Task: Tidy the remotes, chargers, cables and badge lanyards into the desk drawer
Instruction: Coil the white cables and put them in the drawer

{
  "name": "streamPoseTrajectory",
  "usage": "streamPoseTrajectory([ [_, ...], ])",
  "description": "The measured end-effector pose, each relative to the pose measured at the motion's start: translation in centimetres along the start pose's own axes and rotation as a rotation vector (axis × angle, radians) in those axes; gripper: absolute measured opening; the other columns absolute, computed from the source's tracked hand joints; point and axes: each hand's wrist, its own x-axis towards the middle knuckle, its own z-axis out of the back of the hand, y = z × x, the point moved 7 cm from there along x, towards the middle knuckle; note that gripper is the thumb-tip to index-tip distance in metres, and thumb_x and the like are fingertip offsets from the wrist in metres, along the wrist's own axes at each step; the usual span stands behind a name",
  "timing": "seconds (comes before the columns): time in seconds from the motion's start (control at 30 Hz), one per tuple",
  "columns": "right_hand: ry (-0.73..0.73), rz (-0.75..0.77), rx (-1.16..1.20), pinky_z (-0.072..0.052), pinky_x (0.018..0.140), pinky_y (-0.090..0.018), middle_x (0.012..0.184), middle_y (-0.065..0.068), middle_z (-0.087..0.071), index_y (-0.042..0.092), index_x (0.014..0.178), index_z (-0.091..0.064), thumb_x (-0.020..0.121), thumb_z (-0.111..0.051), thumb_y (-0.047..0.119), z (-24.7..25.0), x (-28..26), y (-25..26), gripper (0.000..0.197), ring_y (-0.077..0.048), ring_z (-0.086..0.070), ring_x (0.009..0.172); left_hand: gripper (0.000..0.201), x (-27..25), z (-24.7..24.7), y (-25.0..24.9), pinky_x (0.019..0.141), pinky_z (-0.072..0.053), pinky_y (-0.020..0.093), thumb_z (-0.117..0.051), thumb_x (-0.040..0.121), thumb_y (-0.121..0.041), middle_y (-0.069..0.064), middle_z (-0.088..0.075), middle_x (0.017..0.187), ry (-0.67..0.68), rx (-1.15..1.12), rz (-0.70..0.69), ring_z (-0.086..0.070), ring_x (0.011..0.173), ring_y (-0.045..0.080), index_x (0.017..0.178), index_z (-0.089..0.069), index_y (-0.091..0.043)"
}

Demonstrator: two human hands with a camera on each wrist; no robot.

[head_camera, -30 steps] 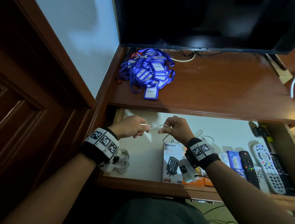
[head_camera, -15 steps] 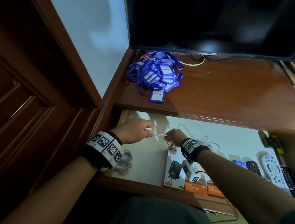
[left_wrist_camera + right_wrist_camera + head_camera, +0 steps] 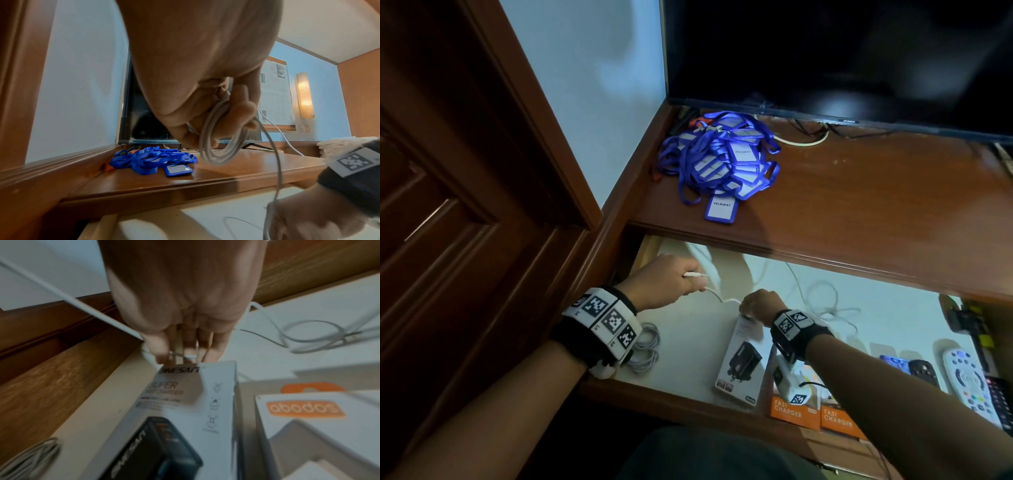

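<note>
Over the open drawer (image 3: 671, 399), my left hand (image 3: 697, 279) grips a small coil of white cable (image 3: 222, 136), its plug end poking out past the knuckles. From the coil the same cable (image 3: 717, 296) runs down to my right hand (image 3: 748, 310), which pinches it just above a grey charger box (image 3: 739, 363). In the right wrist view the pinching fingers (image 3: 164, 353) sit at the box's top edge. The rest of the cable (image 3: 822, 301) lies in loose loops on the white drawer bottom. A heap of blue badge lanyards (image 3: 722, 161) lies on the desk top.
Another coiled cable (image 3: 647, 349) lies in the drawer's front left corner under my left wrist. Orange charger boxes (image 3: 794, 411) and remotes (image 3: 965, 380) fill the drawer's right side. A dark TV (image 3: 825, 51) stands at the desk's back. A wooden door panel (image 3: 448, 205) is on the left.
My right hand has dropped from level with the left hand down to the charger box, drawing the cable with it. The left hand has stayed near the drawer's back left.
</note>
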Motion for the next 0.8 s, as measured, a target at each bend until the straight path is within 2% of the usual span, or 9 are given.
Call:
streamPoseTrajectory([
  [0.1,0.025,0.080,0.051,-0.041,0.087,-0.021,0.115,-0.005,-0.067,0.012,0.109,-0.070,0.088,-0.061,0.015,-1.1,-0.5,0.5,0.023,-0.023,-0.059,0.111,0.018,0.2,0.4,0.3,0.054,-0.038,0.025,-0.058,0.091,-0.024,-0.007,-0.051,0.058,-0.053,-0.076,0.022,-0.044,0.049,0.006,0.078,-0.066,-0.015],
  [0.17,0.029,0.118,0.024,-0.044,0.092,-0.025,0.116,-0.008,-0.067,0.009,0.108,-0.068,0.086,-0.065,0.012,-1.3,-0.8,0.6,0.023,-0.025,-0.059,0.112,0.017,0.3,0.4,0.3,0.055,-0.037,0.025,-0.058,0.091,-0.023,-0.007,-0.050,0.058,-0.058,-0.076,0.025,-0.043,0.050,0.007,0.080,-0.067,-0.013],
  [0.23,0.002,0.127,-0.022,-0.045,0.089,-0.028,0.113,-0.010,-0.065,0.010,0.101,-0.065,0.080,-0.073,0.016,-0.9,-1.0,0.7,0.023,-0.025,-0.058,0.108,0.018,0.4,0.3,0.4,0.055,-0.036,0.026,-0.058,0.092,-0.023,-0.007,-0.049,0.058,-0.057,-0.064,0.029,-0.043,0.050,0.007,0.082,-0.067,-0.010],
  [0.37,-0.178,0.125,-0.027,-0.042,0.086,-0.030,0.106,-0.009,-0.056,0.014,0.088,-0.063,0.076,-0.077,0.022,1.4,-1.9,0.3,0.020,-0.024,-0.048,0.105,0.023,0.6,0.5,0.9,0.054,-0.036,0.026,-0.058,0.092,-0.023,-0.005,-0.048,0.055,-0.084,-0.089,0.042,-0.042,0.047,0.010,0.083,-0.066,-0.004],
  [0.47,-0.335,0.063,0.038,-0.043,0.076,-0.029,0.097,-0.011,-0.061,0.013,0.083,-0.062,0.080,-0.070,0.018,3.9,-3.0,-0.7,0.010,-0.026,-0.054,0.099,0.024,0.7,0.9,1.1,0.055,-0.037,0.027,-0.060,0.091,-0.025,-0.003,-0.048,0.056,-0.081,-0.094,0.043,-0.043,0.049,0.013,0.077,-0.063,-0.006],
  [0.57,-0.267,-0.009,0.083,-0.040,0.069,-0.025,0.089,-0.009,-0.063,0.018,0.074,-0.055,0.079,-0.064,0.011,5.1,-3.5,-2.0,0.012,-0.027,-0.059,0.090,0.030,0.3,-0.1,1.6,0.057,-0.038,0.026,-0.062,0.089,-0.037,-0.004,-0.050,0.060,0.130,0.040,0.074,-0.046,0.054,0.013,0.069,-0.051,-0.017],
  [0.67,-0.195,-0.057,0.063,-0.042,0.068,-0.026,0.091,-0.012,-0.065,0.017,0.070,-0.055,0.076,-0.065,0.009,6.7,-4.2,-3.1,0.015,-0.026,-0.060,0.088,0.031,-0.2,-1.1,2.0,0.059,-0.039,0.026,-0.060,0.090,-0.040,0.000,-0.053,0.068,0.276,0.175,0.081,-0.049,0.059,0.014,0.080,-0.055,-0.011],
  [0.73,-0.104,-0.047,-0.093,-0.046,0.079,-0.031,0.102,-0.008,-0.067,0.017,0.086,-0.062,0.077,-0.067,0.015,7.4,-5.2,-3.2,0.010,-0.026,-0.060,0.102,0.033,-0.1,-1.3,1.9,0.059,-0.039,0.025,-0.062,0.089,-0.038,0.001,-0.054,0.071,0.290,0.180,0.058,-0.049,0.061,0.013,0.086,-0.059,-0.005],
  [0.8,0.028,-0.069,-0.261,-0.036,0.094,-0.037,0.115,0.002,-0.064,0.029,0.104,-0.061,0.077,-0.070,0.028,7.3,-6.5,-3.3,0.029,-0.022,-0.049,0.119,0.027,0.2,-1.7,1.6,0.055,-0.038,0.021,-0.065,0.088,-0.035,-0.003,-0.055,0.068,0.284,0.172,0.015,-0.049,0.057,0.007,0.084,-0.063,-0.008],
])
